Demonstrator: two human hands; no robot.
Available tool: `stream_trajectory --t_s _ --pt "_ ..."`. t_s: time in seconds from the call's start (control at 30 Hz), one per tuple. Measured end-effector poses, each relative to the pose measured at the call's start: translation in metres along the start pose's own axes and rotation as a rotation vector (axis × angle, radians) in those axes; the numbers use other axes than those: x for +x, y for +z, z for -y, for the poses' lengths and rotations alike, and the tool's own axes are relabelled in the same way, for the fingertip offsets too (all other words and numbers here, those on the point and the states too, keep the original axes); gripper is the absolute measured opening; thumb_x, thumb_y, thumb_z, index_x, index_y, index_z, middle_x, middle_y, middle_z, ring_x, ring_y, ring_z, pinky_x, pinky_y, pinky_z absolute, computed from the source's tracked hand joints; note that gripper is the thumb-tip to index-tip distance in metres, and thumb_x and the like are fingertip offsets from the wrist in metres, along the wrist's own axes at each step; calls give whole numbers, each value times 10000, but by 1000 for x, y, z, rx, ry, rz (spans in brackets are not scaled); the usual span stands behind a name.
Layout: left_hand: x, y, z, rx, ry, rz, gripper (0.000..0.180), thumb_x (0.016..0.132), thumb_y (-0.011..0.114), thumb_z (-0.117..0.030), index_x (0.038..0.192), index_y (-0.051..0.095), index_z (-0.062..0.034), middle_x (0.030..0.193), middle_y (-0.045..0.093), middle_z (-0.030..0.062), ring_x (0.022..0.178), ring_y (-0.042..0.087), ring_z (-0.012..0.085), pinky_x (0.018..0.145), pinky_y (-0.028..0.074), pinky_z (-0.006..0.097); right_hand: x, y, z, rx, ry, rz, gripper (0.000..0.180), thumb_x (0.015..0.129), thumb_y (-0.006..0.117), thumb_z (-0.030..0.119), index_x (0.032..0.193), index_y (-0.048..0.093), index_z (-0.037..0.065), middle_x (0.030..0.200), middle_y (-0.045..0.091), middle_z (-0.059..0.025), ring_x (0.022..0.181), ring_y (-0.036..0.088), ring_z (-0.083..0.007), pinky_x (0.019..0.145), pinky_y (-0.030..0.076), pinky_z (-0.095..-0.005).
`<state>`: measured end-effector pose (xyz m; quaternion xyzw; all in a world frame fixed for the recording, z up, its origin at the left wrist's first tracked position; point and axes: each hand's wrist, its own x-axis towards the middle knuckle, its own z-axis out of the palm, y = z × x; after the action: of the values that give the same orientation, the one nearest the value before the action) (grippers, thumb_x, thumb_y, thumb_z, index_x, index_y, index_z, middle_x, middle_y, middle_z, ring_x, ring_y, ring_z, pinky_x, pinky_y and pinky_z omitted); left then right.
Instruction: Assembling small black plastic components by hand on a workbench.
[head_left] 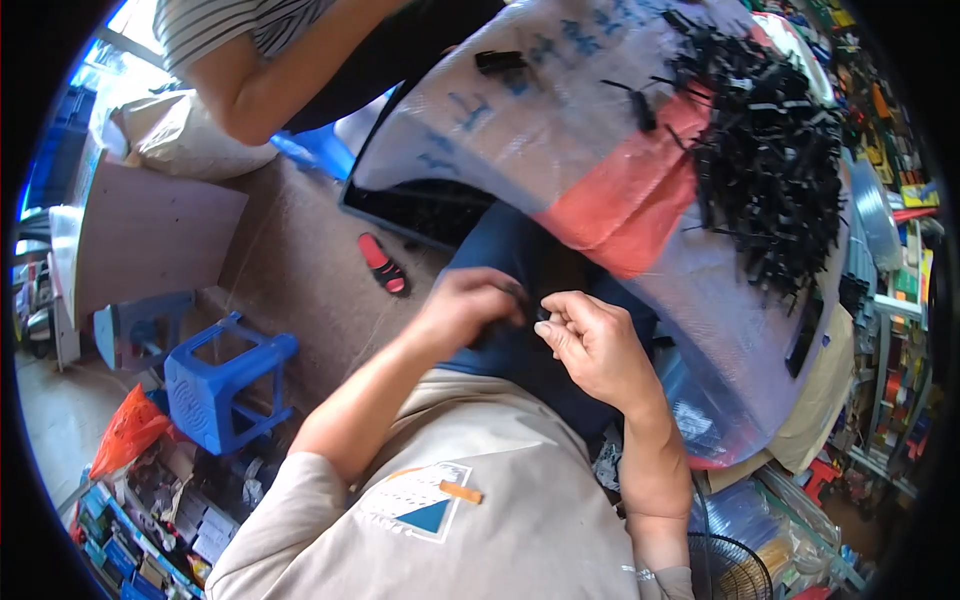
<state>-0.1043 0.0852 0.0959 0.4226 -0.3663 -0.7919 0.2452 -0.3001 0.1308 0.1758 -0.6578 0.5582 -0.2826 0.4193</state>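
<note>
Over my lap, my left hand [478,308] is curled and blurred by motion, with something dark at its fingers that I cannot make out. Close by on the right, my right hand [592,345] is closed in a pinch of thumb and fingers; what is in it, if anything, is too small to name. A small gap parts the two hands. Beyond them lies a woven plastic sheet [700,330], whitish with a red band, spread over a surface. On its right half sits a big heap of short black strips [770,150]. A few loose black pieces [500,63] lie apart from the heap.
Another person's arm [255,95] reaches in at the upper left. A blue plastic stool [225,385] and a red-and-black slipper [383,265] are on the floor at left. Crowded shelves [900,330] line the right side. A black fan guard [728,568] stands at lower right.
</note>
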Motion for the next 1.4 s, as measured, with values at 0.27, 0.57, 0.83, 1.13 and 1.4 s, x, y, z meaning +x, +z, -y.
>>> stream_trajectory --t_s 0.27,0.57,0.83,1.13,1.4 --pt "40 -143 12 528 349 -655 309 877 625 -220 1037 597 42 885 651 51 808 590 145 700 457 282 32 -106 14 -400 -28 -676 70 814 665 38 820 608 -4 771 613 -148 666 605 -312 625 479 -384" --pt "-22 3 -55 382 47 170 414 938 628 -210 1251 560 53 1109 673 114 1021 617 152 905 495 299 37 -119 -8 -429 182 -511 323 809 627 106 1109 567 5 868 674 -224 805 675 -360 735 531 -410" --pt "-1 90 -82 454 341 350 288 927 638 -137 1154 599 37 897 668 65 787 611 97 725 513 263 -2 -130 -17 180 153 -573 181 868 702 125 973 575 50 718 552 23 541 497 -41 458 353 -178" --pt "16 135 -93 690 960 176 429 807 734 -76 1183 554 27 984 606 153 806 637 253 679 546 346 -33 -101 -8 569 197 -536 276 981 569 257 1138 646 43 776 545 67 676 443 -12 588 343 -172" --pt "24 141 -104 883 1064 305 386 784 758 -143 1071 546 3 954 581 156 749 604 325 656 505 404 -44 -104 4 680 196 -381 329 1004 513 247 1280 511 68 799 533 54 627 437 -15 537 327 -171"
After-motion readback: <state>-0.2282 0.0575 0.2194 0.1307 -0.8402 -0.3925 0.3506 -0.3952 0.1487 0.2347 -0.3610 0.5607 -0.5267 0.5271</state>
